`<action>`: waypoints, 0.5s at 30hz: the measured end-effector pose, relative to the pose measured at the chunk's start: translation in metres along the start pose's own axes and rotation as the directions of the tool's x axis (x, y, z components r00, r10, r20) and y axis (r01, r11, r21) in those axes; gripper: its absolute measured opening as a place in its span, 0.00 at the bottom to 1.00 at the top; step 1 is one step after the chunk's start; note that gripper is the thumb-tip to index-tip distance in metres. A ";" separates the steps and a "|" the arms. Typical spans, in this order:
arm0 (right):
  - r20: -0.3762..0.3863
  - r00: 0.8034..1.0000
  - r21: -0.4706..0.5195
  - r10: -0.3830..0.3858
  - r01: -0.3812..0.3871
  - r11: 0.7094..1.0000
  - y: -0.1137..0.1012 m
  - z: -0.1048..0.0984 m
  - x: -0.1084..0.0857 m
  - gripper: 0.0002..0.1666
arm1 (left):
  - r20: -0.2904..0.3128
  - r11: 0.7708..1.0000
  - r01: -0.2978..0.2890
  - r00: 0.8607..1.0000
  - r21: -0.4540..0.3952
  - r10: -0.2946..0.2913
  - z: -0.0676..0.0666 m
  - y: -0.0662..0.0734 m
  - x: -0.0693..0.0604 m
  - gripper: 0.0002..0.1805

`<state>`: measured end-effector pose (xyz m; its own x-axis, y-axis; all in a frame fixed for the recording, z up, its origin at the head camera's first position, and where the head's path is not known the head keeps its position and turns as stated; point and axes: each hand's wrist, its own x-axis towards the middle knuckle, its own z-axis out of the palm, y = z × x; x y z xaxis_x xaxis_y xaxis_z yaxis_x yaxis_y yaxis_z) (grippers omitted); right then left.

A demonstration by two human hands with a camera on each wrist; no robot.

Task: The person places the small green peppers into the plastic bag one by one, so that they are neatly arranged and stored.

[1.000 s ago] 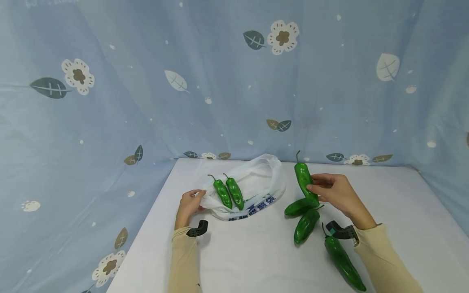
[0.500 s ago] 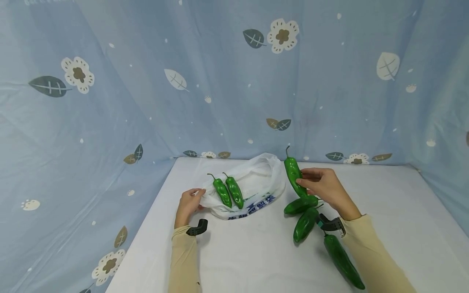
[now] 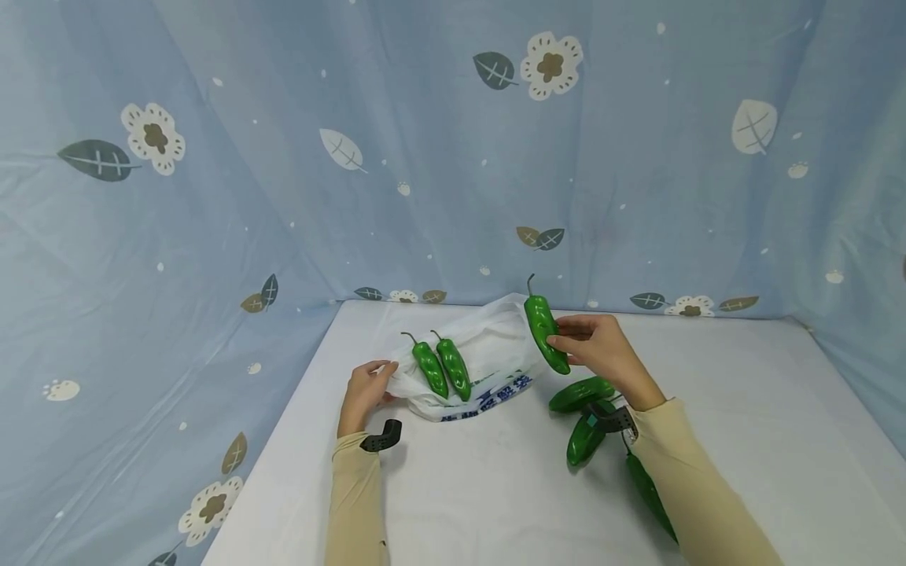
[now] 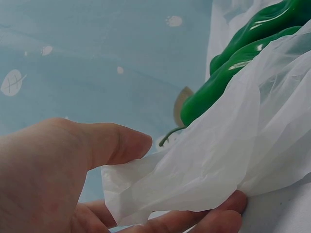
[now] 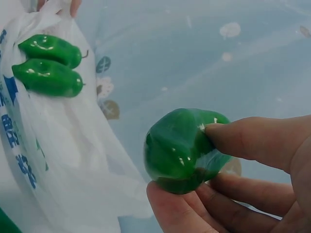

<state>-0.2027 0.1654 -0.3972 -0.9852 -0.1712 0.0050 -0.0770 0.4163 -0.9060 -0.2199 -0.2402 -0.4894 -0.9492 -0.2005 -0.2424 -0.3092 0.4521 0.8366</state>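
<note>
My right hand [image 3: 598,346] pinches a green chili pepper [image 3: 543,334] between thumb and fingers, its stem pointing up and away. The pepper is raised beside the right end of a white plastic bag [image 3: 495,342]; in the right wrist view its blunt tip [image 5: 175,150] faces the camera. With thumb and fingers my left hand [image 3: 364,393] grips the bag's left edge, whose film [image 4: 141,182] shows between them in the left wrist view. Two green peppers [image 3: 453,368] lie side by side in the bag.
On the white table [image 3: 481,487], right of the bag, lie a green pepper [image 3: 580,393], a second pepper [image 3: 584,439] touching or close to it, and a third pepper [image 3: 651,495] partly under the right forearm. A blue patterned cloth [image 3: 425,157] hangs behind and to the left.
My right hand has carried the pepper left, away from the peppers on the table to the bag's right end. The left hand has stayed on the bag's edge.
</note>
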 end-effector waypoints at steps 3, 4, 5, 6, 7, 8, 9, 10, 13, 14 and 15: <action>0.005 1.000 0.015 0.000 0.000 1.000 -0.001 0.004 0.004 0.31 | 0.002 1.000 -0.003 1.000 0.009 0.003 0.000 0.000 0.001 0.31; 0.007 1.000 0.017 0.000 0.000 1.000 -0.001 0.005 0.005 0.31 | 0.003 1.000 -0.003 1.000 0.010 0.003 0.000 0.000 0.001 0.31; 0.009 1.000 0.024 0.002 -0.003 1.000 -0.001 0.007 0.005 0.31 | 0.003 1.000 -0.002 1.000 0.008 0.002 0.000 0.000 0.002 0.31; 0.011 1.000 0.030 0.006 -0.006 1.000 -0.002 0.008 0.006 0.31 | 0.002 1.000 -0.003 1.000 0.006 0.003 0.000 0.000 0.002 0.31; 0.015 1.000 0.032 0.008 -0.008 0.999 -0.002 0.009 0.007 0.31 | 0.001 1.000 -0.003 1.000 0.004 0.003 0.000 0.000 0.002 0.31; 0.016 1.000 0.034 0.012 -0.013 0.999 -0.002 0.011 0.008 0.31 | 0.002 1.000 -0.003 1.000 0.000 0.003 0.000 0.001 0.002 0.31; 0.018 1.000 0.037 0.014 -0.015 0.999 -0.003 0.012 0.008 0.31 | 0.002 1.000 -0.003 1.000 -0.002 0.003 0.000 0.001 0.002 0.31; 0.019 1.000 0.040 0.017 -0.017 0.999 -0.003 0.013 0.009 0.31 | 0.004 1.000 -0.003 1.000 -0.004 0.003 0.000 0.001 0.002 0.31; 0.021 1.000 0.037 0.017 -0.018 0.999 -0.003 0.019 0.014 0.30 | 0.004 1.000 -0.003 1.000 -0.007 0.003 0.000 0.000 0.001 0.31; 0.022 1.000 0.036 0.015 -0.016 0.999 -0.004 0.021 0.015 0.30 | 0.002 1.000 -0.004 1.000 -0.008 0.004 0.000 0.000 0.000 0.31; 0.026 1.000 0.037 0.008 -0.009 0.999 -0.004 0.023 0.017 0.30 | -0.002 1.000 -0.003 1.000 -0.007 0.003 0.000 0.000 0.000 0.31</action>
<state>-0.2156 0.1405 -0.4033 -0.9816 -0.1908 -0.0129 -0.0627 0.3848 -0.9209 -0.2199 -0.2403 -0.4890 -0.9501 -0.2011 -0.2386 -0.3057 0.4467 0.8408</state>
